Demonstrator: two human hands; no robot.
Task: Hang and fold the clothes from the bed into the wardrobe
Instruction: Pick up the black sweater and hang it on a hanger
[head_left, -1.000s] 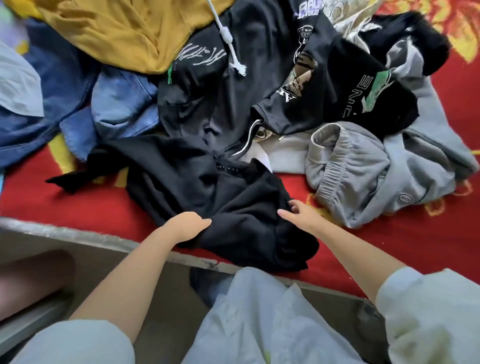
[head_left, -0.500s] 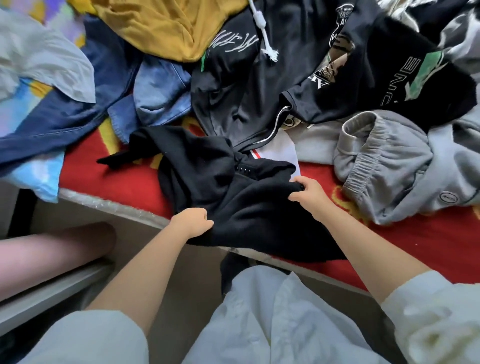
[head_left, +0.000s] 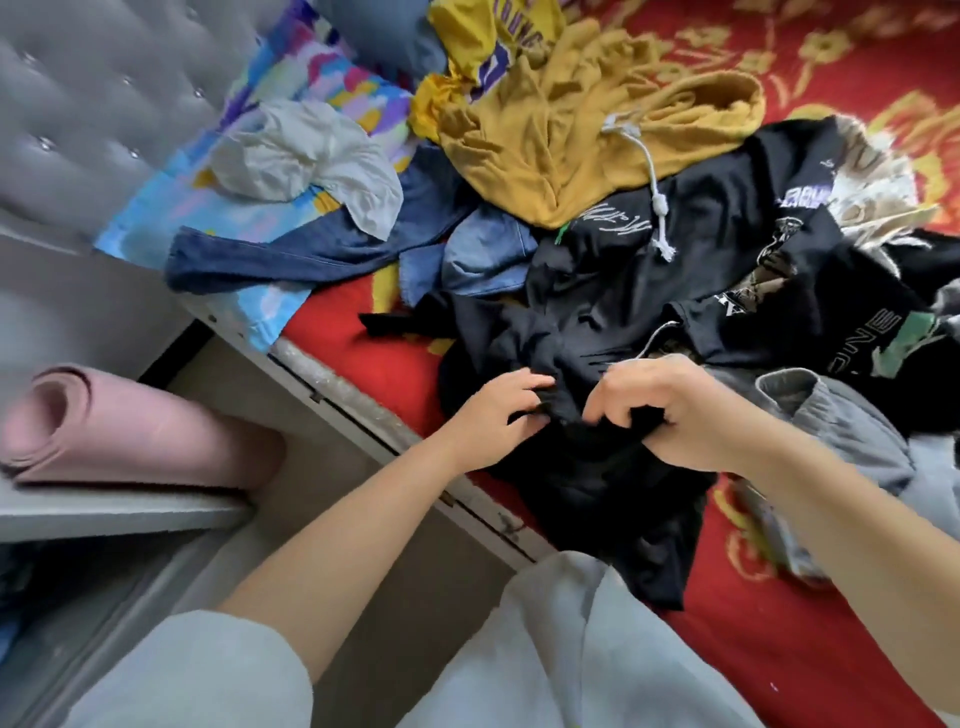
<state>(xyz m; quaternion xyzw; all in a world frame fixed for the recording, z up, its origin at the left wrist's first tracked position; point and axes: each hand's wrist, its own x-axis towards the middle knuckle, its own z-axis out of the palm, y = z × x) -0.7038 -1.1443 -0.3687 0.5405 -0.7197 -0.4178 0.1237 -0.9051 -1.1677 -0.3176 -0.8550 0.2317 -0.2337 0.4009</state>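
While both hands pinch bunched folds of the black garment (head_left: 587, 483) at the near edge of the bed (head_left: 395, 364), left hand (head_left: 488, 415) and right hand (head_left: 670, 410) close together, the grips should, in my judgement, spread toward its edges and lift it free of the pile (head_left: 675, 270) before folding.

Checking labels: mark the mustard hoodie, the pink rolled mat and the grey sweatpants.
mustard hoodie (head_left: 561, 135), head view, chest fabric
pink rolled mat (head_left: 140, 431), head view, outer side
grey sweatpants (head_left: 831, 415), head view, waistband area

Matt black cloth garment (head_left: 597, 483), fleecy mustard hoodie (head_left: 582, 130) (white cord drawstring), denim jeans (head_left: 291, 260), tufted grey headboard (head_left: 93, 104)
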